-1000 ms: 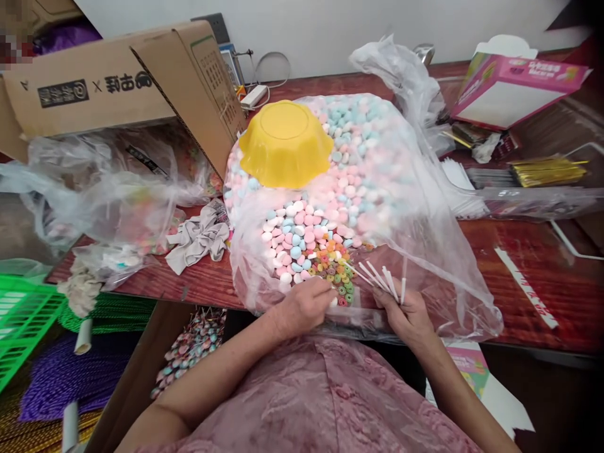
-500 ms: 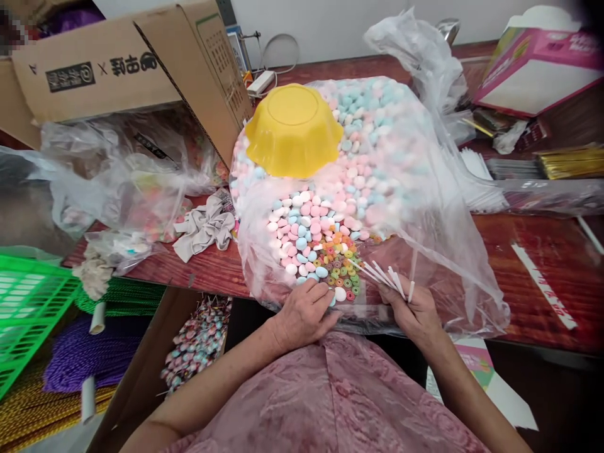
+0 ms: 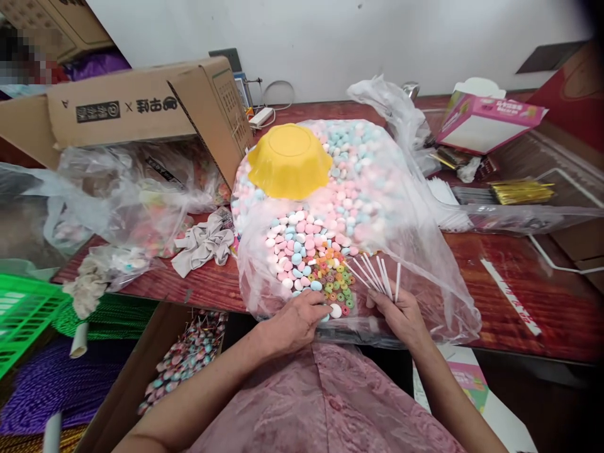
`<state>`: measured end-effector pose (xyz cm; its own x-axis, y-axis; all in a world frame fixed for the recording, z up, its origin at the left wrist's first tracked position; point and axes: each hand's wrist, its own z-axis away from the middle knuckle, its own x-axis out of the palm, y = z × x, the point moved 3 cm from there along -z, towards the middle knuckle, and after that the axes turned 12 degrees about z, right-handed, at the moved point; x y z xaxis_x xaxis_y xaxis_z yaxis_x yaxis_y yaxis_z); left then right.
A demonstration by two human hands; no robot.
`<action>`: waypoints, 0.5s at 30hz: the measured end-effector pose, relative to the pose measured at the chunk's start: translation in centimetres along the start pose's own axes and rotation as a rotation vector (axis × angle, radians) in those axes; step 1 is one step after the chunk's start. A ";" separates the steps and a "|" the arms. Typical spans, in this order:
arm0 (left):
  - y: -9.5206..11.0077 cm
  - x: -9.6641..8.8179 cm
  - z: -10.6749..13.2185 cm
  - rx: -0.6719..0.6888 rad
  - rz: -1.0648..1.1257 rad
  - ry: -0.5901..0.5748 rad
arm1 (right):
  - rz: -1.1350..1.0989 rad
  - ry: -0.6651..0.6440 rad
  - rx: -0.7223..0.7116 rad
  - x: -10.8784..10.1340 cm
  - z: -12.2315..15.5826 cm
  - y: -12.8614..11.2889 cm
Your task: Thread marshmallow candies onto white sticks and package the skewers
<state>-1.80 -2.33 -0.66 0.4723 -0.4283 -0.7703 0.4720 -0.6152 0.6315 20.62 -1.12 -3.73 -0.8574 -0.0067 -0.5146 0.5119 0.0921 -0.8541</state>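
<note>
My right hand (image 3: 401, 316) is closed around a fanned bunch of thin white sticks (image 3: 380, 277), whose tips point up and left over the candy. My left hand (image 3: 298, 319) rests at the front edge of the pile, fingers bent together; whatever they may hold is hidden. Small ring-shaped candies (image 3: 338, 278) in orange, green and red lie between my hands. Beyond them, pink, white and blue oval candies (image 3: 309, 228) fill a large clear plastic bag (image 3: 434, 277). A scalloped yellow bowl (image 3: 289, 165) sits upside down on the bagged candies.
At left stand an open cardboard box (image 3: 113, 104) and a crumpled grey cloth (image 3: 205, 242). A green basket (image 3: 28, 314) and purple cords (image 3: 61, 384) are below. Rightward lie a white printed strip (image 3: 512, 297), gold ties (image 3: 521, 192) and a pink carton (image 3: 491, 123) on the red table (image 3: 561, 302).
The camera view has tilted up, showing more wall. The white sticks are fanned a little wider in my right hand. My left hand has shifted only slightly by the candy.
</note>
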 end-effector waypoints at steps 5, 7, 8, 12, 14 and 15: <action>0.9 0.2 0.6 0.001 -0.134 -0.035 | 0.027 -0.006 -0.005 0.1 -0.1 0.1; 0.9 0.6 0.9 0.022 -0.151 -0.027 | 0.027 0.001 -0.001 0.1 0.0 0.2; 0.7 0.8 1.0 0.034 -0.139 -0.014 | 0.024 0.003 0.005 0.1 0.0 0.2; -0.5 0.8 1.1 0.060 0.058 0.103 | 0.016 0.015 0.048 0.2 0.0 0.5; -0.9 0.5 1.0 0.068 0.152 0.138 | 0.003 0.018 0.072 0.3 -0.2 0.6; -1.0 0.3 0.9 0.072 0.175 0.138 | -0.008 0.018 0.081 0.3 -0.3 0.7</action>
<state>-2.77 -2.48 -1.61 0.6422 -0.4408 -0.6271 0.3219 -0.5873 0.7426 20.71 -0.74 -4.41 -0.8618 0.0113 -0.5072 0.5073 0.0110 -0.8617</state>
